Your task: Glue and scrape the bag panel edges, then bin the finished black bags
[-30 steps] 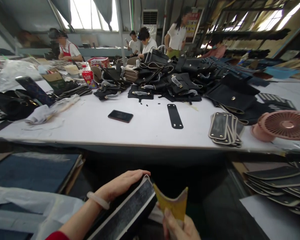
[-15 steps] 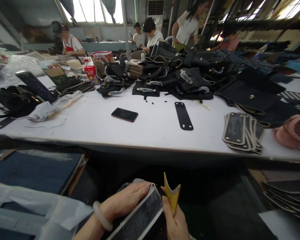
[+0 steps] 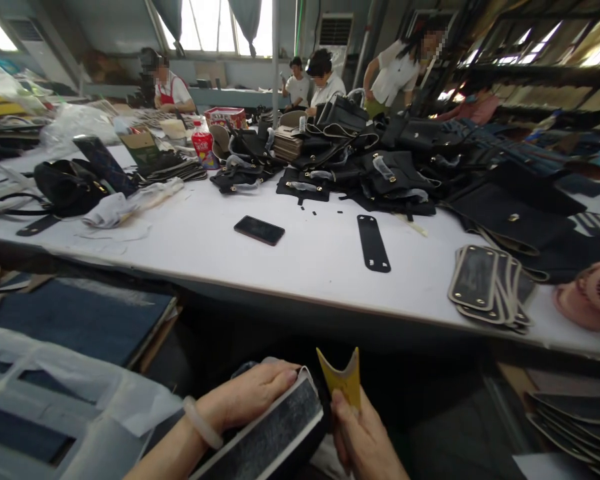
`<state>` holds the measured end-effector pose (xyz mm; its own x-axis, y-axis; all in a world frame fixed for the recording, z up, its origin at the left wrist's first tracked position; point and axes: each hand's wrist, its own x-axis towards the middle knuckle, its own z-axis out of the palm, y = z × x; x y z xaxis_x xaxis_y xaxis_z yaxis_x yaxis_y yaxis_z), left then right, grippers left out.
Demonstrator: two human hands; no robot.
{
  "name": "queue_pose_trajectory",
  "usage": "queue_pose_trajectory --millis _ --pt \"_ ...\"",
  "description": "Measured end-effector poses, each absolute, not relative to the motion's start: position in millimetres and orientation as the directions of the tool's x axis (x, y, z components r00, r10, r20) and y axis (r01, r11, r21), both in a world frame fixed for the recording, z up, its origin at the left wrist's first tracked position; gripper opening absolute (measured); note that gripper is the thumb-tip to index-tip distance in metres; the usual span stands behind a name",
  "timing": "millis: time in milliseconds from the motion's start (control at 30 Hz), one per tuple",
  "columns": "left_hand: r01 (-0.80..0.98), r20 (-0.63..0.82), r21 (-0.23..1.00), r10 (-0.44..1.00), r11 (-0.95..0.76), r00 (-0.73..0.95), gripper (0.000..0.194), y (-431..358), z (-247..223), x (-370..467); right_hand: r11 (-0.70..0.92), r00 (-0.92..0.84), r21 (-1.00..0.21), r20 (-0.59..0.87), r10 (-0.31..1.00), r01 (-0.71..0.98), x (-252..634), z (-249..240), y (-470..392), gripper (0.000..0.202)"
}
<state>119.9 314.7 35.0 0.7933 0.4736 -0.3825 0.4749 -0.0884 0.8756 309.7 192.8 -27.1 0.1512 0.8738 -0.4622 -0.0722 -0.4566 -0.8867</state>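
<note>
Low in the view, my left hand (image 3: pixel 255 395), with a pale bangle at the wrist, grips the edge of a black bag (image 3: pixel 275 427). The bag shows a long dark panel bordered by pale strips and lies tilted close to my body; its lower part is cut off by the frame. To the right of it, my right hand (image 3: pixel 363 430) is closed around a yellow notched tool (image 3: pixel 347 385). The tool's two points face up, apart from the bag's pale corner. Some right-hand fingers are hidden.
Ahead stands a white table (image 3: pixel 205 247) bearing a phone (image 3: pixel 259 230), a black strap piece (image 3: pixel 373 243), stacked panels (image 3: pixel 475 279), a pink fan (image 3: pixel 590 297) and a heap of black bags (image 3: pixel 350 150). Dark sheets (image 3: pixel 80 320) lie left. Several people are beyond.
The view has swung left, so the table things appear farther right. My right hand has turned the yellow tool more upright and drawn it slightly off the bag. My left hand keeps its grip.
</note>
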Motion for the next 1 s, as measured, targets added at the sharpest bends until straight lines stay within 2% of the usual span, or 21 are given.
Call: queue_pose_trajectory --millis 100,167,200,267,333,433,500,567,633,767,1000 --pt "0.506 -0.399 0.858 0.501 -0.091 0.768 0.05 313 35 120 -0.59 -0.194 -0.807 -0.574 0.796 -0.03 363 -5 210 0.054" --pt "0.546 -0.431 0.834 0.523 -0.081 0.735 0.051 313 35 119 -0.653 -0.458 -0.747 -0.627 0.63 0.126 389 10 234 0.05" --pt "0.571 -0.453 0.818 0.538 -0.066 0.711 0.051 312 36 119 -0.643 -0.535 -0.729 -0.65 0.54 0.235 396 17 248 0.048" --pt "0.612 -0.495 0.791 0.571 -0.015 0.654 0.054 311 35 119 -0.44 -0.587 -0.749 -0.662 0.466 0.495 401 25 280 0.041" --pt "0.629 -0.518 0.777 0.601 0.033 0.609 0.057 310 33 118 -0.118 -0.564 -0.734 -0.605 0.562 0.669 394 27 311 0.035" --pt "0.63 -0.515 0.775 0.637 0.059 0.574 0.066 307 25 117 0.188 -0.525 -0.632 -0.402 0.75 0.752 375 26 346 0.04" --pt "0.617 -0.516 0.784 0.629 0.073 0.581 0.074 306 20 116 0.415 -0.593 -0.509 -0.256 0.763 0.754 364 26 360 0.049" --pt "0.612 -0.525 0.786 0.615 0.086 0.588 0.08 305 17 116 0.664 -0.731 -0.333 -0.141 0.667 0.67 354 26 367 0.055" --pt "0.625 -0.529 0.776 0.624 0.083 0.575 0.082 304 16 115 0.796 -0.828 -0.235 -0.09 0.553 0.557 346 27 372 0.056" --pt "0.631 -0.503 0.774 0.649 0.047 0.57 0.075 306 18 113 0.861 -0.882 -0.197 -0.052 0.468 0.468 338 28 378 0.056" --pt "0.639 -0.482 0.769 0.645 -0.012 0.593 0.061 306 26 113 0.866 -0.887 -0.198 -0.06 0.457 0.46 337 31 380 0.057"
